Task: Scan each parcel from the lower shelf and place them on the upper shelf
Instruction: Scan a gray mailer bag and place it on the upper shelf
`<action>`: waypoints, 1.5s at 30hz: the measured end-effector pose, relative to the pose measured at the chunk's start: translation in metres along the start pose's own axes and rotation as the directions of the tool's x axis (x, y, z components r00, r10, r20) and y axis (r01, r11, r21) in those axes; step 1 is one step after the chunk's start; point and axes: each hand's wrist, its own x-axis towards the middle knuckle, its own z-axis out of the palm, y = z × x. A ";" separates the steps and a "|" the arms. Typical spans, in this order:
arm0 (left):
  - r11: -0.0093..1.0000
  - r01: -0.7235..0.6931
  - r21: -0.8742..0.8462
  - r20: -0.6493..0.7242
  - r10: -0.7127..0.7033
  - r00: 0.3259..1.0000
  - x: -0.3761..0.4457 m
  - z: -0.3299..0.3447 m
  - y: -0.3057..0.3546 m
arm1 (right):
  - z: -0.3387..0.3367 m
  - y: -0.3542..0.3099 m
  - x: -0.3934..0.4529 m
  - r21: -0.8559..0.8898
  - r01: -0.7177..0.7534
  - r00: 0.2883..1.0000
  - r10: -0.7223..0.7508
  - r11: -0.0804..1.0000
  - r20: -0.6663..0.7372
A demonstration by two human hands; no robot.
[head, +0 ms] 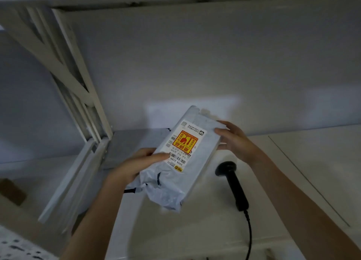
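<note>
Parcel, grey crinkled plastic mailer (183,158), held above the white shelf (293,181) | left hand (134,165) grips near edge, right hand (234,140) grips far corner | label up, likely for reading | black corded barcode scanner (232,183) lies just beneath, unheld

You have a pale grey-white plastic parcel (181,162) with thin black lines near its crumpled end. Its white label (184,145) carries black barcodes and print, a red-and-yellow sticker (185,141) with a red glass symbol, and a small yellow round logo. The scanner (231,183) and its cord are black, the shelf (293,171) is off-white, the wall (195,60) is grey.
</note>
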 end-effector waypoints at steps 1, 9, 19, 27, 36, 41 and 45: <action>0.999 0.014 -0.050 0.031 -0.012 0.999 0.000 0.004 -0.003 | -0.005 -0.004 -0.004 -0.018 0.009 1.000 -0.009 1.000 0.010; 0.984 -0.062 -0.169 -0.033 0.057 0.998 -0.012 0.050 -0.009 | -0.017 -0.012 -0.031 0.065 0.018 0.997 -0.013 0.998 -0.081; 0.974 -0.040 -0.222 -0.136 0.010 0.991 -0.020 0.083 -0.011 | 0.007 0.020 -0.092 -0.099 -0.126 0.991 0.130 0.987 0.040; 0.068 -0.223 0.972 0.114 0.694 0.711 -0.027 0.077 0.063 | -0.009 -0.011 -0.092 -0.472 0.003 0.969 0.115 0.882 0.220; -0.003 -0.304 0.953 0.296 0.231 0.927 -0.011 0.096 0.085 | -0.001 -0.041 -0.085 -0.745 0.220 0.891 0.182 0.629 0.416; 0.215 -0.287 0.933 0.274 0.088 0.958 -0.011 0.078 0.067 | -0.002 -0.037 -0.085 -0.799 0.224 0.937 0.103 0.558 0.335; 0.678 -0.161 0.717 0.107 0.121 0.987 -0.014 0.039 0.029 | -0.020 -0.022 -0.081 -0.694 0.119 0.925 -0.333 0.710 -0.182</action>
